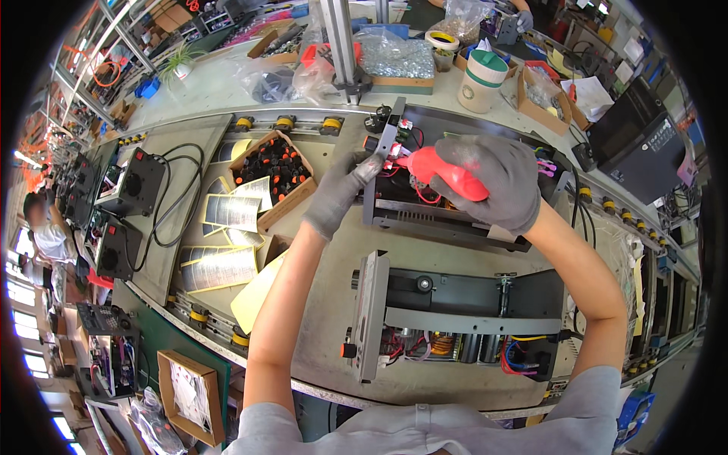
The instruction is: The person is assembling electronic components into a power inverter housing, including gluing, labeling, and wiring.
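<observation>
My right hand, in a grey glove, is closed around a red bottle with a narrow tip. That tip points left at small red and white connectors behind the front panel of an open metal machine housing. At the panel's left side, my gloved left hand grips its edge, close to an orange-tipped knob. Wires show inside the housing; my right hand covers part of it. Nearer to me lies a second open housing with coils and coloured wires, touched by neither hand.
Left of my left hand stands a cardboard box of black and orange knobs, beside printed label sheets. Finished-looking units with cables sit further left. Yellow rollers line the bench edge. A lidded cup stands at the back.
</observation>
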{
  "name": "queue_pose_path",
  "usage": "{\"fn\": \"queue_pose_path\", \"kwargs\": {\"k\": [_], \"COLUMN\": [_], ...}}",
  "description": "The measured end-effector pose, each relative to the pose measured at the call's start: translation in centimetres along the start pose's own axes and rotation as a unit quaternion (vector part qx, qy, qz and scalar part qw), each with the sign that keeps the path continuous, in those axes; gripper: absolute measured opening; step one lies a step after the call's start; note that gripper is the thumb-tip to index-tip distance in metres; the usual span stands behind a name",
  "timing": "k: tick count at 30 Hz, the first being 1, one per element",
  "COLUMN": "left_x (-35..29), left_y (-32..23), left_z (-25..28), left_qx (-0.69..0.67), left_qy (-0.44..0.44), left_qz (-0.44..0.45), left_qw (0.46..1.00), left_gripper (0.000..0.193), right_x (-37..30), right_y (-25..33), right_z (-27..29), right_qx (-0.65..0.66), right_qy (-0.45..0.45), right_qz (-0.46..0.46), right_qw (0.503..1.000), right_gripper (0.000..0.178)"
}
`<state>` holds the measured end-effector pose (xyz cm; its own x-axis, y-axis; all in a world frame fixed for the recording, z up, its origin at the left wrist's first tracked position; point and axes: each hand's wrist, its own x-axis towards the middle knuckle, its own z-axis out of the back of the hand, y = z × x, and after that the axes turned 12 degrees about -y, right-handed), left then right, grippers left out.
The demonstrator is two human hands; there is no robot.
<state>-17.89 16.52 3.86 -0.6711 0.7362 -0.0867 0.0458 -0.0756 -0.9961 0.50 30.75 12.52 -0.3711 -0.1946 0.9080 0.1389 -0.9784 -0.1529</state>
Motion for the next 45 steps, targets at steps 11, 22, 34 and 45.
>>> {"fn": "queue_pose_path", "kwargs": {"k": [11,22,34,45], "left_x": [-3.2,-23.3,-26.5,-26.1], "left_y": [7.5,-5.3,2.3,2.8], "left_z": [3.2,-10.8,-18.1,-17.7], "left_qx": [0.052,0.313,0.429,0.393], "left_qy": [0.02,0.023,-0.056,-0.049], "left_qz": [-0.11,-0.465,-0.392,-0.45], "left_qw": [0.992,0.828,0.812,0.8], "left_gripper": [0.064,0.041,0.034,0.036], "right_x": [-1.6,-3.3,-3.5,-3.7], "right_y": [7.2,15.7,15.9,15.4], "right_z": [17.8,25.4,23.5,21.7], "right_qx": [0.081,-0.158,-0.014,-0.054], "right_qy": [-0.252,-0.275,-0.176,0.021], "right_qz": [-0.501,-0.427,-0.377,-0.389], "right_qw": [0.824,0.847,0.909,0.92], "right_gripper": [0.05,0.054,0.046,0.03]}}
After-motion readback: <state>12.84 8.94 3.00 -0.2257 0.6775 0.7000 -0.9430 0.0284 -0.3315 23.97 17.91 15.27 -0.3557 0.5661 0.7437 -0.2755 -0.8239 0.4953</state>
